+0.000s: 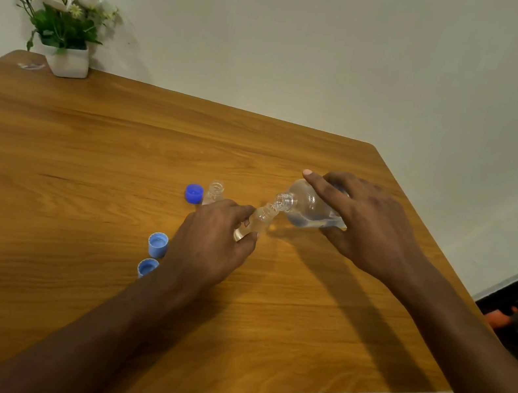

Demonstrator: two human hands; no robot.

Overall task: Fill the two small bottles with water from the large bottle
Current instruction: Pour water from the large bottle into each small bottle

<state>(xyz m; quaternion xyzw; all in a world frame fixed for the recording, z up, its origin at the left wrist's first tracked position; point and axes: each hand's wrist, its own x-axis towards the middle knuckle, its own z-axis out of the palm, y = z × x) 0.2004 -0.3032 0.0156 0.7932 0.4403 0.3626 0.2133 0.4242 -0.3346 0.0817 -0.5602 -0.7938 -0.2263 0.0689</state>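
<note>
My right hand [364, 221] grips the large clear bottle [309, 207], tipped on its side with its open mouth pointing left; water lies in its lower part. My left hand [213, 240] holds a small clear bottle [259, 219], tilted so its neck meets the large bottle's mouth. The second small bottle [215, 191] stands upright and uncapped just behind my left hand.
A dark blue cap [194, 193] lies left of the standing small bottle. Two light blue caps [157, 244] [147, 267] lie by my left wrist. A white pot of flowers [67, 60] stands at the far left corner of the wooden table [86, 148].
</note>
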